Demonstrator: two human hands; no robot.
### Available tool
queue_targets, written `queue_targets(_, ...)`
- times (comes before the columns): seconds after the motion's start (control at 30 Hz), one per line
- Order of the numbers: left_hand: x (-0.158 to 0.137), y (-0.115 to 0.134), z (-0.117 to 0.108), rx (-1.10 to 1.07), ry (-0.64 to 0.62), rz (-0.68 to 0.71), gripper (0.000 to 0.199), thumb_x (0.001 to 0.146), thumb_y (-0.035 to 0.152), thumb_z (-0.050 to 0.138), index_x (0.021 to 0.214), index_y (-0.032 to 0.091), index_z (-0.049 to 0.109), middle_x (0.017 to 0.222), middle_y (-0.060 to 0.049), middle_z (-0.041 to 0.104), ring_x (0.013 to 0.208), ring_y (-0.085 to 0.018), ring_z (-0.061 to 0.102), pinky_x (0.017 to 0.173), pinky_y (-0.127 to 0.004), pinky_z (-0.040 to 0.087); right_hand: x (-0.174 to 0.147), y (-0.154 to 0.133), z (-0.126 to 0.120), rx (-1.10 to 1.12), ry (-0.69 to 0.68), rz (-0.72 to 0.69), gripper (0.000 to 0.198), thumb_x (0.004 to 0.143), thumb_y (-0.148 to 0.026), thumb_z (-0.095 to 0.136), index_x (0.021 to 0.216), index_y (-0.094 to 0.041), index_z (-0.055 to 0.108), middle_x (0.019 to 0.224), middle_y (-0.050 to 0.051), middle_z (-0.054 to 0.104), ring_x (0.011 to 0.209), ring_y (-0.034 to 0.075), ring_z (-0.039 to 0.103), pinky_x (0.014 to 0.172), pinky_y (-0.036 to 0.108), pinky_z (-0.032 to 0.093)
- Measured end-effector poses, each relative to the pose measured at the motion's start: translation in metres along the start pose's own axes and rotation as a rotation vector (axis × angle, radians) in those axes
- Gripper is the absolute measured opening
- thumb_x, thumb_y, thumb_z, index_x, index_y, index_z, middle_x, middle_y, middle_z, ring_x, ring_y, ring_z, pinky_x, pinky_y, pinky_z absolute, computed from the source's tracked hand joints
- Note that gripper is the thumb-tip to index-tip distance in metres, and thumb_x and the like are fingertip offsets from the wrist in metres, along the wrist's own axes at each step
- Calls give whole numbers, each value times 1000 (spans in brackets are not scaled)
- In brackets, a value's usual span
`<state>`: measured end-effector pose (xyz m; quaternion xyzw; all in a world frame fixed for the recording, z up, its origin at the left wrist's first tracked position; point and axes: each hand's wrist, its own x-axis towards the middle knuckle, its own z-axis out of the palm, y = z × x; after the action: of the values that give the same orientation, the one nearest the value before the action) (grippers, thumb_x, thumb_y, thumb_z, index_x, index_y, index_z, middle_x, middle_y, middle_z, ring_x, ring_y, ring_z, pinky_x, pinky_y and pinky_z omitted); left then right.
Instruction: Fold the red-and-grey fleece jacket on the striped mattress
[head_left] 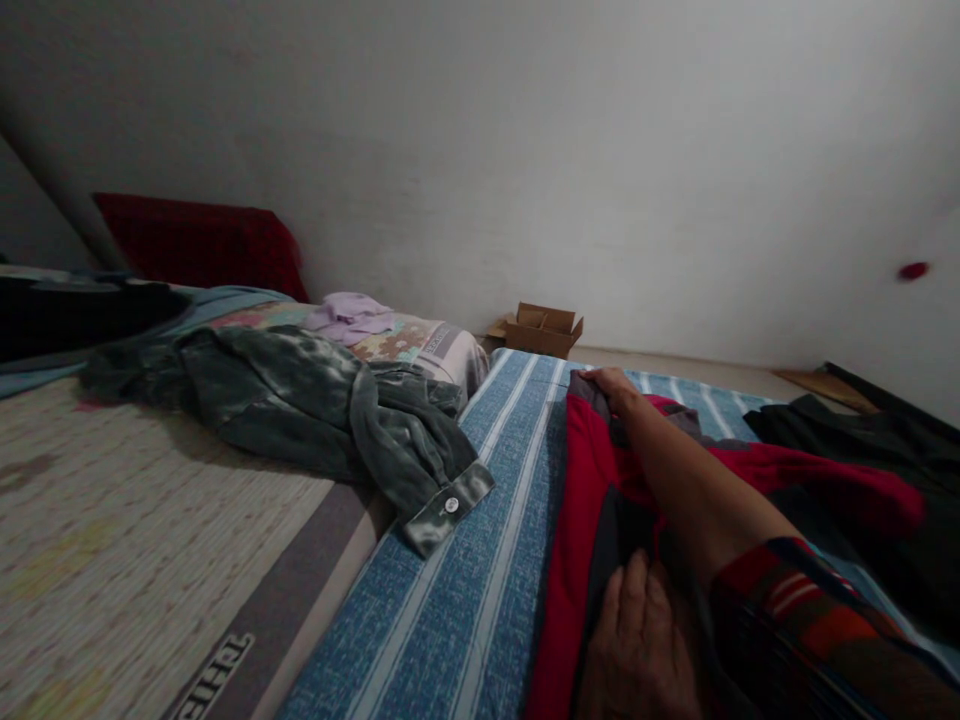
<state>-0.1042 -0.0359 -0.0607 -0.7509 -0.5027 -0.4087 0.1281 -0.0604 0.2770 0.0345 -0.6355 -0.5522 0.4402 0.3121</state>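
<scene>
A red and grey jacket (583, 520) lies on the blue striped bed cover, with one red sleeve stretched toward the right. My right hand (611, 388) reaches out to its far grey end, and the fingers are closed on the cloth there. Nearer to me, my left hand (637, 640) rests palm down on the dark inner part of the jacket, its fingers stretched out and lying flat. My right forearm, in a plaid sleeve, covers part of the jacket.
A grey-green denim jacket (300, 410) is spread on the patterned bed (225, 540) at left, its cuff overlapping the blue striped cover (442, 590). Beyond lie a lilac cloth (351, 317) and a cardboard box (541, 332). Dark clothing (847, 435) lies at right.
</scene>
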Motion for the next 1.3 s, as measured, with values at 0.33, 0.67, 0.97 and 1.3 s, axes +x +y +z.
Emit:
queue_targets(0.33,8,-5,-15,106,-140,-8,45,89,45,45,114,11,60,123,-14,61,115,-28,55,90,-40,52,-4,1,-13,-25,-176,74,36,64,-40,78,82,-12,65,66,5,66,58,17,60,53,27,49)
queue_targets(0.67,8,-3,-20,51,-237,-33,52,85,48,50,121,11,55,131,-16,54,120,-32,51,91,-45,52,-36,6,-21,145,-493,10,22,62,-20,74,80,-15,63,71,3,68,61,16,63,64,28,53)
queue_targets(0.97,14,-9,-31,130,-303,-64,55,84,46,52,124,10,53,133,-22,50,123,-37,47,90,-52,51,-28,20,-7,238,-274,-31,10,72,-17,60,82,-16,58,65,0,65,57,14,62,64,30,53)
queue_targets(1.3,24,-26,-38,225,-419,18,48,85,46,50,118,12,58,127,-21,55,115,-35,55,82,-46,54,-34,22,-3,-68,-69,-219,19,77,-22,59,95,-22,64,93,4,68,90,21,65,81,34,51)
